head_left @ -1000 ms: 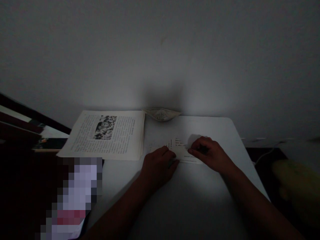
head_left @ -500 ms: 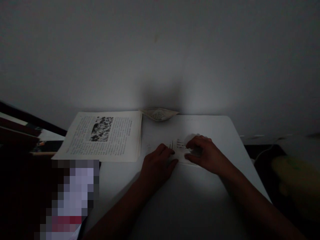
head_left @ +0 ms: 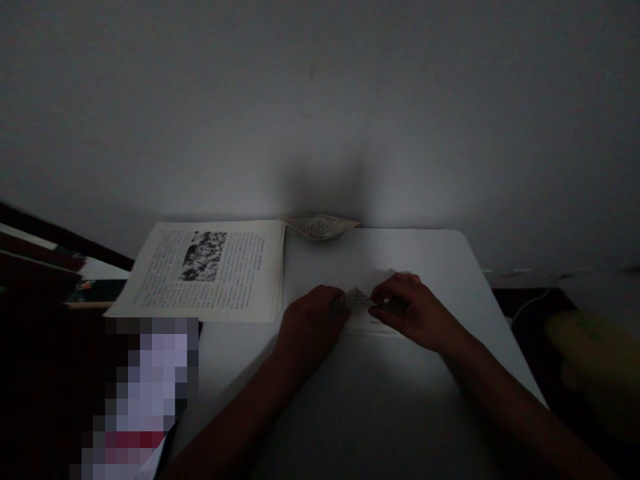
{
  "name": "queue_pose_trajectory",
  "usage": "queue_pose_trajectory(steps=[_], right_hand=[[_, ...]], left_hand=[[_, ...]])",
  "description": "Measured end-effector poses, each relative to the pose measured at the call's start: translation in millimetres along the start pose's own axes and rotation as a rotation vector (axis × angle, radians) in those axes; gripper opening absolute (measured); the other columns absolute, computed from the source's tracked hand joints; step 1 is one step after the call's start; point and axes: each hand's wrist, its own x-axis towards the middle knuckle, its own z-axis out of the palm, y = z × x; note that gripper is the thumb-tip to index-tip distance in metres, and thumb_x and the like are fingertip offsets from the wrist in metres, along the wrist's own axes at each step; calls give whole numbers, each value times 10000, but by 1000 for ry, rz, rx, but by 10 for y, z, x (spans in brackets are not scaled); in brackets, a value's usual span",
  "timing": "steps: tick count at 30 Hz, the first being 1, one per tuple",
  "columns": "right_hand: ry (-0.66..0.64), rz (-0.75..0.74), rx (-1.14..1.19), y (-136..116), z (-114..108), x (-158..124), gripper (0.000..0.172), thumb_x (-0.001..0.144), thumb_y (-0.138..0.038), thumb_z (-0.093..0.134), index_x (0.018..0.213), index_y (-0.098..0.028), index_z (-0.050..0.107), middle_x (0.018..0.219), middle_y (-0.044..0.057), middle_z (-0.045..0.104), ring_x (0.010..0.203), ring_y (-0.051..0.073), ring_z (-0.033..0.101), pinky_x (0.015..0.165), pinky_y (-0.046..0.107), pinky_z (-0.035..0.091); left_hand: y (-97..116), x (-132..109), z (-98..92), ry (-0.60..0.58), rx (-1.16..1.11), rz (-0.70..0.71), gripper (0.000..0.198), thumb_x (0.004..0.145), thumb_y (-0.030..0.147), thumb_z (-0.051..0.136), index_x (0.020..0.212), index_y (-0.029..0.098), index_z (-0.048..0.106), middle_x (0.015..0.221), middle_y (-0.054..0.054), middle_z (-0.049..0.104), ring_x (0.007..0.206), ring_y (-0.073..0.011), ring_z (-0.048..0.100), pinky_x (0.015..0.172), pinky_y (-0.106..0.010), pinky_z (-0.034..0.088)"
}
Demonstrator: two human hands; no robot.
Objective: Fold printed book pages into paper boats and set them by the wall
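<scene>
A small folded sheet of printed paper (head_left: 361, 317) lies on the white table, its middle raised to a point between my hands. My left hand (head_left: 315, 319) pinches its left side, thumb and fingers together. On the right, my right hand (head_left: 410, 307) grips the other side between thumb and forefinger. Parts of the paper are hidden under both hands. Beyond them a folded paper boat (head_left: 319, 228) stands against the wall at the table's back edge.
A stack of printed pages (head_left: 240, 293) with a black-and-white picture lies at the table's left. The white table (head_left: 440, 257) meets a grey wall (head_left: 320, 87). At the right, beyond the table edge, is a yellowish object (head_left: 595, 347). A pixelated patch covers the lower left.
My fingers have closed on the paper from both sides. Its middle has risen into a peak where it lay flatter before.
</scene>
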Motion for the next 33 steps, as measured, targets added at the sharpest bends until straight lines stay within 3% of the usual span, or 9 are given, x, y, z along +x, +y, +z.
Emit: queue_pose_trajectory(steps=[4,9,13,18,20,23,25,28,33], right_hand=[[10,-121,94,-58,-2,35,54,782,-249,644,807,-207,623,760,1,656,759,160,580,820,372,370],[20,-229,185,-120,23,42,51,800,-228,626,847,-210,636,778,6,669,766,154,604,801,359,419],[212,-39,214,-94,30,3,323,696,-272,737,991,-213,621,947,52,652,902,194,594,811,361,457],[393,204,669,-55,64,4,594,642,-263,771,1180,-268,520,1081,53,624,917,177,613,814,347,504],[340,273,818,-83,84,22,496,644,-269,761,1102,-253,573,966,33,663,828,163,640,755,327,529],[277,366,852,-132,102,37,204,639,-283,758,792,-200,652,666,-10,652,621,134,628,612,275,534],[274,400,847,-140,105,30,160,631,-284,765,676,-187,646,585,-20,633,546,118,604,545,249,517],[259,393,908,-121,109,10,155,631,-293,770,697,-192,674,630,0,677,573,130,625,563,256,525],[220,356,935,-158,125,-12,210,720,-379,695,832,-200,697,733,24,702,659,158,644,681,317,540]], left_hand=[[24,-31,-125,-53,127,65,149,766,323,617,748,176,637,719,-26,661,661,-188,608,621,-307,460],[10,-14,-138,-123,-93,208,125,752,247,636,856,184,665,810,-25,681,774,-174,610,691,-277,455],[-22,-17,-77,-144,-326,98,100,802,246,590,813,186,670,766,1,684,682,-126,612,653,-237,450],[2,-30,-26,91,-537,-79,158,751,281,654,866,173,645,843,-12,655,735,-126,609,652,-219,468],[26,-29,-7,140,-570,-78,149,741,291,663,813,164,639,884,-24,627,748,-125,600,650,-217,469],[46,-28,13,152,-608,-71,166,730,301,669,795,157,621,923,-35,598,749,-122,587,647,-218,469],[43,-30,14,130,-653,-117,222,726,322,672,863,161,604,844,-21,607,699,-118,576,609,-214,464],[30,-35,-2,51,-728,-198,273,716,362,677,882,162,596,689,13,601,603,-111,557,526,-196,438],[29,-21,-58,-141,-744,-230,246,664,366,715,755,148,645,643,9,620,557,-114,557,480,-195,413]])
